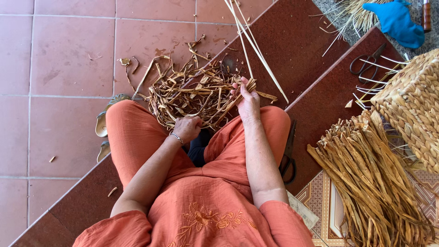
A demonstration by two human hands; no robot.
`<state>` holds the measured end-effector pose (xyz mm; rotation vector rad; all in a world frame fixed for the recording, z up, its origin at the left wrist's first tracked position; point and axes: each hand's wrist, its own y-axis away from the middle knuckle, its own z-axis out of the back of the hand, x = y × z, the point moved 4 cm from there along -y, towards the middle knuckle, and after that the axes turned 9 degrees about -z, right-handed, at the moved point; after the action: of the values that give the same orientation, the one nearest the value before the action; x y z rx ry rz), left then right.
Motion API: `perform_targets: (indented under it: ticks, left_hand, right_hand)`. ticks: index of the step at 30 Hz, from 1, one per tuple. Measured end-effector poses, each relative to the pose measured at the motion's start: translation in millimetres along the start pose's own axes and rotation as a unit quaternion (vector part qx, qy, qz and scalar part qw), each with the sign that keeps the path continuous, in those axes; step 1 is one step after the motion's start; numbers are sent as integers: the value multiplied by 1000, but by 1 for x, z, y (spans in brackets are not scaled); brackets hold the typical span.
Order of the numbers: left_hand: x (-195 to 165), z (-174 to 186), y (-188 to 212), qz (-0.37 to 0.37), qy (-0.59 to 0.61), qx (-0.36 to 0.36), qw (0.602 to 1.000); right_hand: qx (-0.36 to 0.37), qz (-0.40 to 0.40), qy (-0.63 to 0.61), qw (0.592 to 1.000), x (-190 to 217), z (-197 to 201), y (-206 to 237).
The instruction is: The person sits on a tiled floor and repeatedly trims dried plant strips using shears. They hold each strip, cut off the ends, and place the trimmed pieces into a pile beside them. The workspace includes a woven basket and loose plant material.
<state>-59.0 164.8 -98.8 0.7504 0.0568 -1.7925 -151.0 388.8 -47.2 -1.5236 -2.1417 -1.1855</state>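
The tangle of dried reed strips (192, 98) sat on the step's edge, against her knees. Left hand (186, 128) was closed on a clump, right hand (247, 98) pinched the pale long stalks (254, 45). Yank too hard and those brittle strips could've snapped or slid off the step.

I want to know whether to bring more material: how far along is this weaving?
Done: one woven basket stands at the right. In hand: the left hand and right hand work a loose tangle of dried strips, only begun. Left: a full bundle of strips lies unused.
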Motion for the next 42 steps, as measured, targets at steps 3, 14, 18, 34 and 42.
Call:
perform_targets:
  ticks: [3,14,18,34,42]
  left_hand:
    - [-1,6,-4,40,-14,20,999]
    - [-57,54,-52,-127,309,-364,869]
    - [-60,56,-58,-95,405,-371,831]
    - [-74,40,-52,-107,658,-34,744]
    - [-62,40,-48,-73,653,-153,738]
  right_hand:
    - [19,12,28,999,0,-5,4]
    - [83,-1,180,980,-24,-29,27]
    - [76,9,215,974,-26,-25,27]
    - [129,-43,349,927,-15,-25,36]
    - [30,124,228,965,10,9,62]
